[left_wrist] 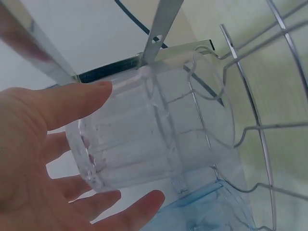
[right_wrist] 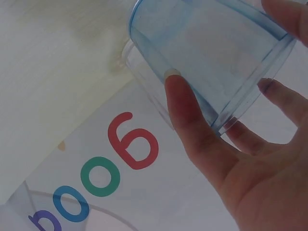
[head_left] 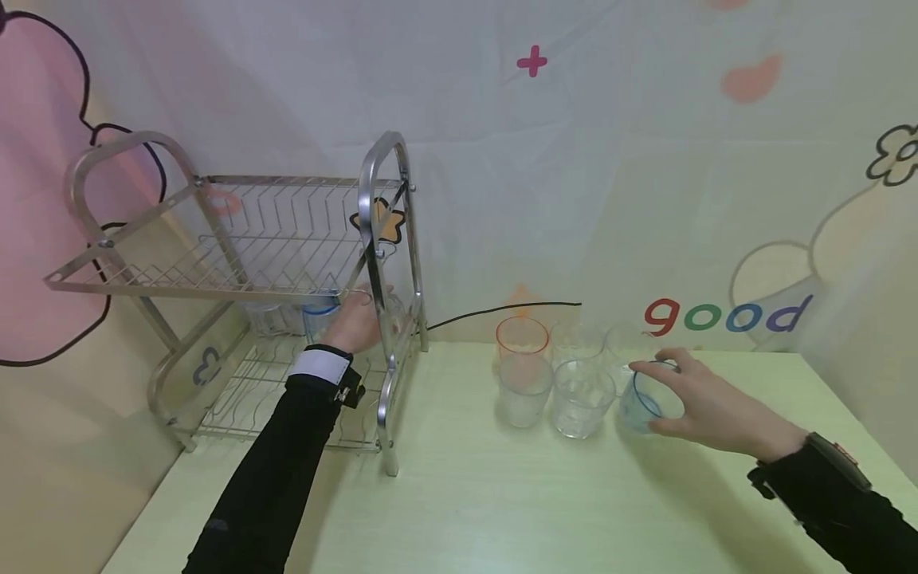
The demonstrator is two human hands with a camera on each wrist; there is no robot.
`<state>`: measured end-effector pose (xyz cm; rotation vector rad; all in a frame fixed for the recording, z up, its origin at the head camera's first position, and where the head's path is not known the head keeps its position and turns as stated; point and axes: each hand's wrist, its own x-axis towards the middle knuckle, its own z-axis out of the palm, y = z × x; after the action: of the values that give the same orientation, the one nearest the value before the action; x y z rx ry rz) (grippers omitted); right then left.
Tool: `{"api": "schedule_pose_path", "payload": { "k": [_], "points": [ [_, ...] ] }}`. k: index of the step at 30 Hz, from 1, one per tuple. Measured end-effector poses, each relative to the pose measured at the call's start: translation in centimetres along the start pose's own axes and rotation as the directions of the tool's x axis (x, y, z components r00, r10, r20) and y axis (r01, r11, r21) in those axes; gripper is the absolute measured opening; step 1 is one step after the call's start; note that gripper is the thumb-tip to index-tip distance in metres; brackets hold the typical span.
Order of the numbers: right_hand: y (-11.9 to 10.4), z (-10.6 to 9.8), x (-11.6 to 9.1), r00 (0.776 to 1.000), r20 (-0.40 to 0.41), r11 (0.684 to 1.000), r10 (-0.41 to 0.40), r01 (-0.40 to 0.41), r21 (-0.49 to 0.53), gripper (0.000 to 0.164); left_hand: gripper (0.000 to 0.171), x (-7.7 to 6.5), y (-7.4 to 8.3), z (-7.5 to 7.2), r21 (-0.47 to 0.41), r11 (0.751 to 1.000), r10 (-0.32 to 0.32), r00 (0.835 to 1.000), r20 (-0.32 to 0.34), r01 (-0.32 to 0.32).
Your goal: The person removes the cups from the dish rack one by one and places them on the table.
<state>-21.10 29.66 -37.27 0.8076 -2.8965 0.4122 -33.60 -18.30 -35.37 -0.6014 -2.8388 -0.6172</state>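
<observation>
1. Head view: we see the left hand (head_left: 355, 323) at left of centre, inside the lower tier of a two-tier silver metal wire rack (head_left: 367, 199).
2. Left wrist view: we find a clear, colourless ribbed tumbler (left_wrist: 125, 134) mid-frame. The left grip is spread wide about its near end, thumb tip overlapping it; we cannot tell whether they touch. A blue-tinted transparent cup (left_wrist: 207, 209) shows at the bottom.
3. In the head view, the right hand (head_left: 706, 410) is right of centre, its grip in a wide arc, holding a light-blue transparent round cup (head_left: 638, 406) between thumb and fingers.
4. Just left of that cup we see two clear, colourless tumblers (head_left: 583, 402) on the pale green counter (head_left: 502, 510), with an orange-rimmed transparent cup (head_left: 523, 339) behind the left one.
</observation>
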Motion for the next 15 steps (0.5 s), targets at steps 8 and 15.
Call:
{"api": "schedule_pose_path", "payload": {
  "k": [8,15],
  "points": [
    [0.09,0.92,0.59,0.999,0.028,0.999,0.039,-0.039,0.025,0.070,0.067,-0.14,0.63,0.72,0.007,0.999,-0.054,0.998,0.019,0.054],
    [-0.16,0.84,0.88,0.995,0.054,0.996,0.083,-0.084,0.031,0.071,0.066,-0.04,0.85,0.85,0.010,0.998,-0.064,0.998,0.013,0.063]
  ]
}}
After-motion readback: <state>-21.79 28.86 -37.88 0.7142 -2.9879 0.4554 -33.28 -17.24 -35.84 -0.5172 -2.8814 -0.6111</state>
